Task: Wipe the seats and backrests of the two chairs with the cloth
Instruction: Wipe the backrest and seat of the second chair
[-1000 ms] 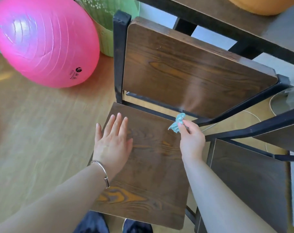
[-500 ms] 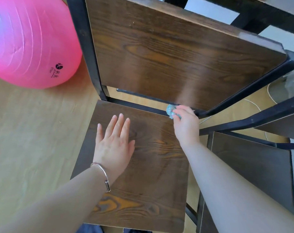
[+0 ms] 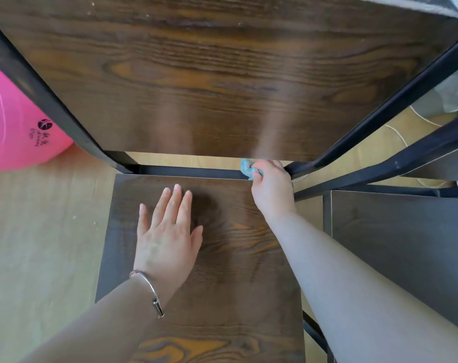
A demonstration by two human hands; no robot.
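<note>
A dark wooden chair fills the view, its seat (image 3: 222, 258) below and its backrest (image 3: 222, 79) above, both on a black metal frame. My left hand (image 3: 167, 237) rests flat on the seat with straight fingers. My right hand (image 3: 272, 189) grips a small crumpled blue cloth (image 3: 247, 167) at the seat's far right corner, against the black rear bar just under the backrest. The seat of the second chair (image 3: 395, 247) stands to the right, partly behind my right forearm.
A big pink exercise ball (image 3: 18, 134) lies on the light wooden floor (image 3: 39, 231) at the left, behind the chair's black upright. A pale cord (image 3: 406, 142) runs over the floor at the right, beyond the frames.
The view has closed in on the chair. My right hand carried the cloth from over the seat up to its far right corner under the backrest. My left hand stayed flat on the seat.
</note>
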